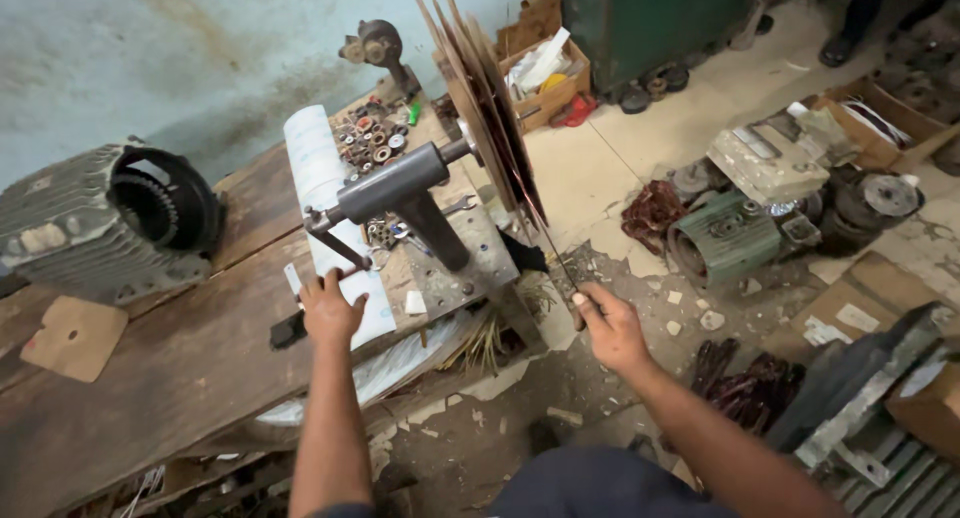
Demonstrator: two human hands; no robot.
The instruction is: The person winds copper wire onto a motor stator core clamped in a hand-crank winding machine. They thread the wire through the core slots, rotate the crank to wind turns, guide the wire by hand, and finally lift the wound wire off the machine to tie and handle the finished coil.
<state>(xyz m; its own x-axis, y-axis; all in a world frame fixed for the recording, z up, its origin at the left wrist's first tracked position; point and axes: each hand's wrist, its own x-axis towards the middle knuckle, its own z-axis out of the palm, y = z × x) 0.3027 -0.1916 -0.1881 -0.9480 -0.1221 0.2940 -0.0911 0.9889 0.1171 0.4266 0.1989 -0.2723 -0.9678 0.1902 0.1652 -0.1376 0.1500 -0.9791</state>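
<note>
Left hand (330,310) closed around the crank handle (335,246) of a grey winder (400,183) bolted on the wooden tabletop (180,358). Winder shaft carries tilted brown former plates (485,98) at the tabletop's end. Right hand (612,328) held out past the tabletop edge, over the floor (600,168), fingers pinched on a thin wire (553,248) that runs up toward the plates. White paper sheet (315,168) lies under the winder; small rings and washers (372,138) behind it. Grey motor housing (110,223) at the tabletop's left. Green motor (725,240) and scrap parts on the floor, right.
</note>
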